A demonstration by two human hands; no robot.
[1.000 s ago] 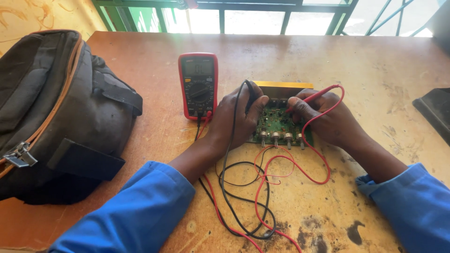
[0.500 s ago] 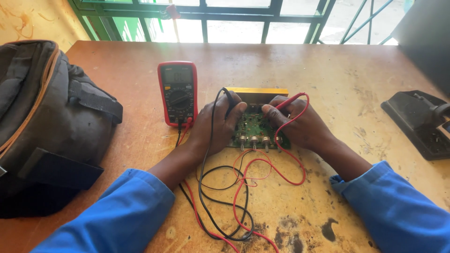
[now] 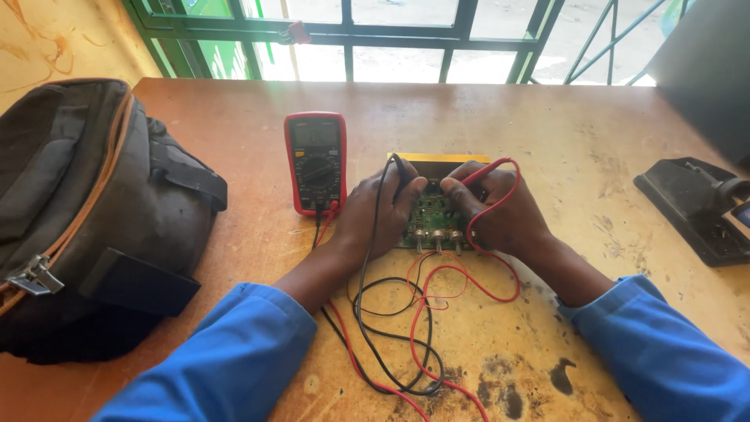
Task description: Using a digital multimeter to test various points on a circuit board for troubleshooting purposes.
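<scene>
A green circuit board (image 3: 434, 219) with a yellow back edge and several knobs along its front lies mid-table. My left hand (image 3: 376, 212) grips a black test probe (image 3: 401, 173) and rests on the board's left side. My right hand (image 3: 500, 212) pinches a red test probe (image 3: 478, 176), its tip down on the board. Black and red leads (image 3: 406, 328) loop over the table toward me and run to a red multimeter (image 3: 316, 162) lying flat just left of the board.
A large dark backpack (image 3: 86, 219) with an orange zip line fills the left of the wooden table (image 3: 234, 125). A black stand-like device (image 3: 699, 207) sits at the right edge. A green-framed window (image 3: 351, 31) runs behind the table.
The view has shifted, so everything sits a little further right and lower in frame. Both hands stay on the board with their probes; the device at the right has slid toward the frame edge.
</scene>
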